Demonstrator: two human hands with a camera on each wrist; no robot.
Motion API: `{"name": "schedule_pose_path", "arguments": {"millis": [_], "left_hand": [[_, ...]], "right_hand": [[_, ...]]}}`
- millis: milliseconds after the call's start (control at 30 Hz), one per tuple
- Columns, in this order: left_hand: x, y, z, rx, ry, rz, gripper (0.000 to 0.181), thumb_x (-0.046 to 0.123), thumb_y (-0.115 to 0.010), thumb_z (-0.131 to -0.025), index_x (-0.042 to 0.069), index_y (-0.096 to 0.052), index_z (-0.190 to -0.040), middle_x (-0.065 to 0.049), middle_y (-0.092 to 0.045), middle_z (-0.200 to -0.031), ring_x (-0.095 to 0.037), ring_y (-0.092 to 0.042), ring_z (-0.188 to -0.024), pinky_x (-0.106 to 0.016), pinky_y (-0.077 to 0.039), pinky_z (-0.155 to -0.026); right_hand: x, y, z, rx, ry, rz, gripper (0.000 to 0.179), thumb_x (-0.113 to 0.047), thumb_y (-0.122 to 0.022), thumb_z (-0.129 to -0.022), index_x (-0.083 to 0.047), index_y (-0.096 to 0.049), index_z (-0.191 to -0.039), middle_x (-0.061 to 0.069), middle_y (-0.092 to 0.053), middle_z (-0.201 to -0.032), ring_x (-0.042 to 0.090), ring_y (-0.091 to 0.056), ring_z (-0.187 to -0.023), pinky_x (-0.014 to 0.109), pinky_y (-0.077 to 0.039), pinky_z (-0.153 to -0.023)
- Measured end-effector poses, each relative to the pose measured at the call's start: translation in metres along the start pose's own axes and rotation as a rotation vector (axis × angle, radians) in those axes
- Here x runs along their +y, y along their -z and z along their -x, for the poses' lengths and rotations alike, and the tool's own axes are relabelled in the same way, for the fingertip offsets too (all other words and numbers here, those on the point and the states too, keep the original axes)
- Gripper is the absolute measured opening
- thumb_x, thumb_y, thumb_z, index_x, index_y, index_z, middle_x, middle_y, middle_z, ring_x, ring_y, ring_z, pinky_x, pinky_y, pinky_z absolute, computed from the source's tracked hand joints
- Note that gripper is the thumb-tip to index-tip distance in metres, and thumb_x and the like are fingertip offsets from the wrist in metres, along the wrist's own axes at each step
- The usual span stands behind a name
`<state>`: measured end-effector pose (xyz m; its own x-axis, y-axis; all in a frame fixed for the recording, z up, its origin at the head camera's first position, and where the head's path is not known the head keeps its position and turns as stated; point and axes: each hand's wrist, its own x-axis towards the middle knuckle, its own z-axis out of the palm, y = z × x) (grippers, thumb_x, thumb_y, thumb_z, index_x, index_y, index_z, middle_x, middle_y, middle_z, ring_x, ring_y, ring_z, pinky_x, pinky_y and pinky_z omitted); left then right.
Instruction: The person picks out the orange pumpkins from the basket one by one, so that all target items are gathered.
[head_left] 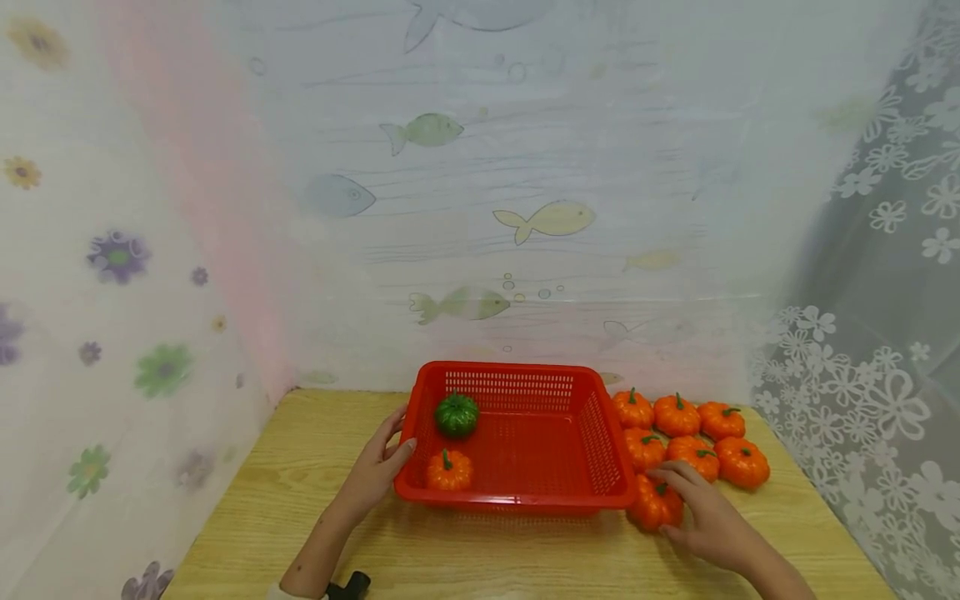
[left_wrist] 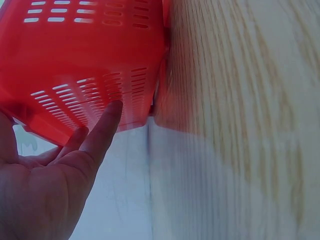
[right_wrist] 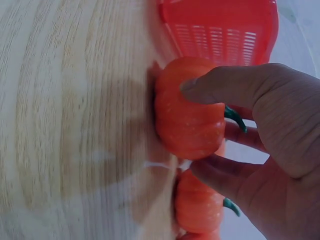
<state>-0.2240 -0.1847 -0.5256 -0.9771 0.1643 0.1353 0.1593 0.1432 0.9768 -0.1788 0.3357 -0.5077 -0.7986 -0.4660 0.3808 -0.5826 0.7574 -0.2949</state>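
Note:
A red plastic basket stands on the table, holding a green pumpkin and a small orange pumpkin along its left side. My left hand grips the basket's left rim, fingers against the slotted outer wall. At the front right corner of the basket, my right hand holds another orange pumpkin between thumb and fingers. In the right wrist view the thumb lies across this pumpkin's side, and its green stem points toward the palm.
Several more orange pumpkins sit in rows right of the basket, close to its wall. The wooden table meets a curtain printed with fish at its back edge. A small black object shows beside the left wrist.

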Motion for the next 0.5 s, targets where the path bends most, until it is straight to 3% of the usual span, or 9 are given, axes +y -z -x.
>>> {"name": "schedule_pose_path", "arguments": {"millis": [233, 500], "left_hand": [[0.002, 0.000, 0.001, 0.002, 0.007, 0.000, 0.065, 0.026, -0.059, -0.111, 0.022, -0.029, -0.168, -0.017, -0.041, -0.163, -0.045, -0.059, -0.134, -0.045, -0.062, -0.094], [0.000, 0.000, 0.000, 0.000, 0.004, 0.003, 0.065, 0.025, -0.060, -0.111, 0.022, -0.029, -0.168, -0.018, -0.040, -0.163, -0.045, -0.059, -0.134, -0.044, -0.062, -0.094]], "right_hand": [[-0.001, 0.016, -0.010, -0.043, 0.035, -0.020, 0.067, -0.007, -0.094, -0.073, -0.004, -0.066, -0.134, 0.009, -0.062, -0.131, 0.023, -0.068, -0.103, 0.036, -0.061, -0.079], [-0.005, 0.037, -0.032, 0.015, 0.045, 0.045, 0.057, -0.002, -0.089, -0.079, -0.011, -0.069, -0.131, 0.004, -0.066, -0.130, 0.028, -0.067, -0.111, 0.042, -0.062, -0.082]]}}
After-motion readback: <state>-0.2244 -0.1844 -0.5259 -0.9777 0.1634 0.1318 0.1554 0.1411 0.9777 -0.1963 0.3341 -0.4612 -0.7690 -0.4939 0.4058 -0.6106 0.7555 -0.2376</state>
